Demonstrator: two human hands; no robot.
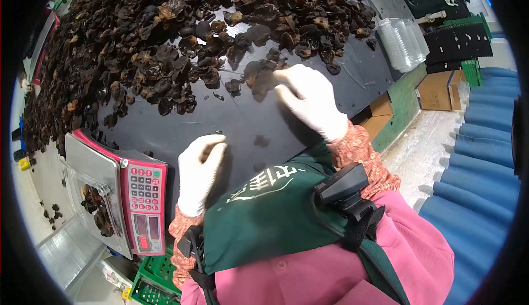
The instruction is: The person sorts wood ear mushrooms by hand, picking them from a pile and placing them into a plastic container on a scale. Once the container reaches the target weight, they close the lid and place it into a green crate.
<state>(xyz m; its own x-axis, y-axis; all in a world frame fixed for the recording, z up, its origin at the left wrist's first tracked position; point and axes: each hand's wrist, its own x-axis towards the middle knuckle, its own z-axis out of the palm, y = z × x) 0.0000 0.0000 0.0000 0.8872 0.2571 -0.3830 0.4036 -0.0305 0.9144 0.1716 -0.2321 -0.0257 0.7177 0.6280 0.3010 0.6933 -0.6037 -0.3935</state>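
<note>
Dark brown, ear-shaped fungus pieces (165,68) are heaped over the black table (160,120). At centre right, my right hand (311,101), in a white glove, has its fingers curled at a few motion-blurred fungus pieces (260,80), which meet its fingertips. My left hand (199,174), also gloved in white, is low over the near part of the table. Its fingers are bent, with a small gap between thumb and forefinger and nothing visible in it. A tiny dark bit (219,132) lies just beyond its fingertips.
A pink scale (147,194) at left bears a clear tray (88,192) with fungus pieces. Stacked clear trays (404,44) stand on the table's right corner. Green crates (157,280) are at lower left, a cardboard box (441,91) and blue curtain (479,167) at right.
</note>
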